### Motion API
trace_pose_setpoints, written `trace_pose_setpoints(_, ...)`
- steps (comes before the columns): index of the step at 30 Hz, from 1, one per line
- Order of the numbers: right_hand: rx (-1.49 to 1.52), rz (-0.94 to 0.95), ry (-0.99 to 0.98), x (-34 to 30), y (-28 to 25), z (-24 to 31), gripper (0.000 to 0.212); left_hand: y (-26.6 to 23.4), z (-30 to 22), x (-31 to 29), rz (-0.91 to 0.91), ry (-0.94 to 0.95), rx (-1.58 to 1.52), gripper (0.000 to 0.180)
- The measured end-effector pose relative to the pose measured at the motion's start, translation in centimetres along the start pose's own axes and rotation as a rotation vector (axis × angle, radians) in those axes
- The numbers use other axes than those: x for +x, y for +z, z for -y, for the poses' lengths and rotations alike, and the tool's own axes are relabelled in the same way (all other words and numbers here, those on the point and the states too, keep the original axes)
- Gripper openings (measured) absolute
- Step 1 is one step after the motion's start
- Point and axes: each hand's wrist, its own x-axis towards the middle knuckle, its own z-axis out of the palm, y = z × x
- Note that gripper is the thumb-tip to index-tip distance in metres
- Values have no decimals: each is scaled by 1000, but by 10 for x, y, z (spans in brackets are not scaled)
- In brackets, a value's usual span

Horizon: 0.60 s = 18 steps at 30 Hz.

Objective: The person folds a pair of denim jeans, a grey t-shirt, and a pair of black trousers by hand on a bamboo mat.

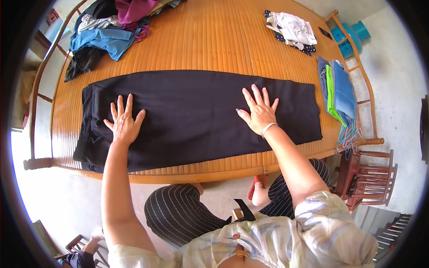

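Observation:
A pair of black trousers [192,116], folded lengthwise, lies flat across the slatted bamboo bed [201,40]. The waistband end is at the left and the leg ends are at the right. Resting on the cloth near the waistband is my left hand [124,123], its fingers spread. My right hand [259,111], with a pale bracelet at the wrist, lies flat toward the leg end, fingers also spread. Neither hand grips anything.
Loose clothes [103,38] are heaped at the far left. White and dotted garments [292,29] lie far right, beside a phone [325,33]. Folded clothes [339,91] and hangers [348,136] sit at the right edge. Wooden chairs [371,178] stand right; another person's leg [91,245] shows lower left.

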Motion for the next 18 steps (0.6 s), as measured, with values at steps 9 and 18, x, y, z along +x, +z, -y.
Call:
trace_pose_setpoints(9,6,-52,-138,-5,-12,7,69,18,-36,-30,-132,292,59,71)
trace_pose_setpoints(18,-10,-52,-101,-5,5,9,67,-19,-50,7,-125,332,-20,59)
